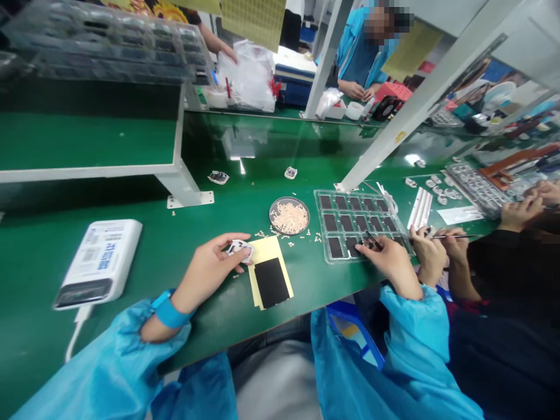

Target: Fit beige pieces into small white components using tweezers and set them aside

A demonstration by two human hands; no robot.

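My left hand (214,261) is closed around a small white plastic part (240,250) with dark details, held above the green bench. Beneath and beside it lies a yellow sheet (268,248) bearing a black rectangle (273,282). My right hand (391,261) grips what look like dark tweezers (371,238) over the near side of a clear compartment tray (325,238). Black rectangular pieces (346,223) fill rows of that tray. Whether the tips hold a piece is too small to tell. Between my hands sits a round dish (289,216) of tiny beige pieces, some spilled around it.
A white power bank (102,256) with a cable lies at left, near a raised shelf (87,140). Two white parts (291,172) rest toward the back. A slanted post (415,111) rises behind the tray. A co-worker's hands (431,254) work close to my right hand.
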